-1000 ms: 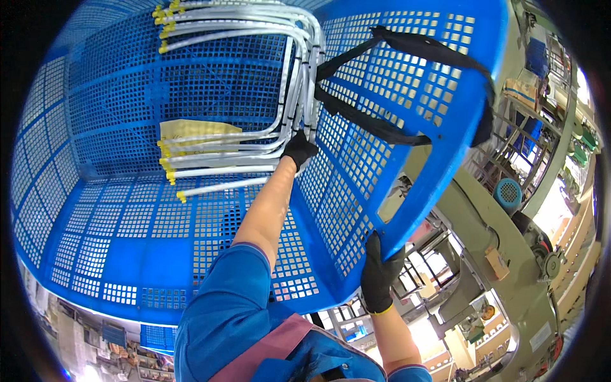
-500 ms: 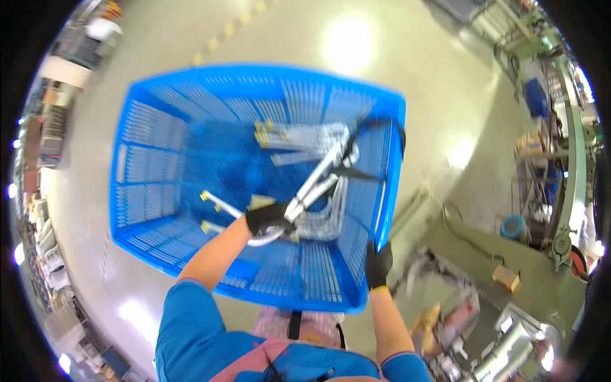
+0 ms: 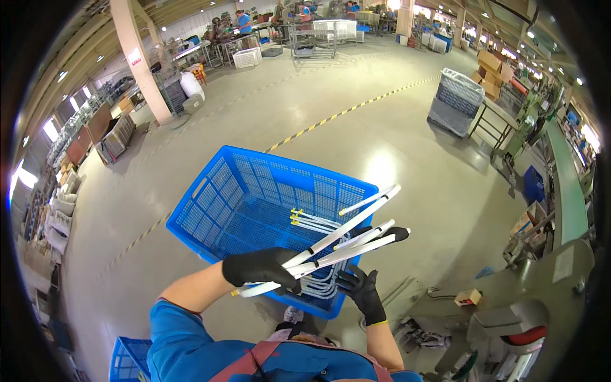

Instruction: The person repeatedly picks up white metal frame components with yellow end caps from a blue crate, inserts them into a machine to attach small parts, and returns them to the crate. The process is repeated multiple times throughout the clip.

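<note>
My left hand (image 3: 258, 267), in a black glove, is closed around a bundle of white bent tubes (image 3: 350, 223), which slants up to the right above the blue basket's (image 3: 299, 167) near right corner. Dark bands cross the tubes, and a black piece (image 3: 399, 234) shows at their far end. Just below the bundle, my right hand (image 3: 364, 294), also black-gloved, has its fingers spread and holds nothing. Inside the basket, more bent tubes (image 3: 324, 286) with yellow tips lie along the right side.
A green-grey machine table (image 3: 509, 286) with a small box (image 3: 468, 297) stands at my right. Part of another blue basket (image 3: 127, 360) shows at the lower left. Farther off are a grey crate stack (image 3: 455, 102), a pillar (image 3: 141, 63) and a striped floor line (image 3: 344, 113).
My left hand has raised the tubes out of the basket. My right hand has let go of the basket's rim and opened. The view has tilted up toward the far hall.
</note>
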Tool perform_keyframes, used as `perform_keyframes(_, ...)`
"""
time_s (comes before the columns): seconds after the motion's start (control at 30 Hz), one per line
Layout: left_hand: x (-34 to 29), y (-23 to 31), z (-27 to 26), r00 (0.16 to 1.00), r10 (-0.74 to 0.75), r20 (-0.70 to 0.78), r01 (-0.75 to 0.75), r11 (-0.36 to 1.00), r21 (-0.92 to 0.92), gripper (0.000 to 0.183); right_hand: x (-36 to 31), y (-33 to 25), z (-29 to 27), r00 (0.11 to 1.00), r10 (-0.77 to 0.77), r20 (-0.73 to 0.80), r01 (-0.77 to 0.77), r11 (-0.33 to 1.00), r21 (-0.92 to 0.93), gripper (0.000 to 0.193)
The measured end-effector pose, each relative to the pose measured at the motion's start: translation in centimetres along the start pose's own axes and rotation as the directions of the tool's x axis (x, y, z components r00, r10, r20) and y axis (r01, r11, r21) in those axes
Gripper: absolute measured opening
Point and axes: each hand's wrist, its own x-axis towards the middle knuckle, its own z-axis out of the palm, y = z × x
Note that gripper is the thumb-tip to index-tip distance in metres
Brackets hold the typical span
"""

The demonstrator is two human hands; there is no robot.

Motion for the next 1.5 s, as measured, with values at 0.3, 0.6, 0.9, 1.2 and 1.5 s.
perform_keyframes(0.3,-10.7,-1.8,15.0,0.996,0.075,-0.044,-0.077,0.996,-0.045,0.043,-9.5,-9.1,10.7,0.98,-0.17,0.1,0.069,0.771,0.633,0.096)
perform_keyframes(0.6,-20.7,-15.3,22.7,0.983,-0.027,-0.183,0.014,0.997,-0.073,0.055,-14.8,-1.1,15.8,0.98,-0.09,0.176,0.001,0.893,0.451,0.05)
perform_keyframes(0.9,-27.6,-33.2,33.6,0.947,-0.004,-0.322,-0.021,0.997,-0.075,0.047,-24.2,3.0,22.1,0.878,-0.21,0.43,-0.067,0.835,0.547,0.065)
perform_keyframes(1.2,-32.6,-44.9,42.4,0.83,0.014,-0.558,-0.043,0.998,-0.038,0.059,-33.5,7.8,24.9,0.941,-0.113,0.319,-0.16,0.681,0.714,0.051)
perform_keyframes(1.5,-29.7,-34.3,40.4,0.767,0.296,-0.569,-0.567,0.728,-0.386,0.052,-41.7,18.5,26.0,0.781,0.22,0.584,-0.354,0.927,0.124,0.024)
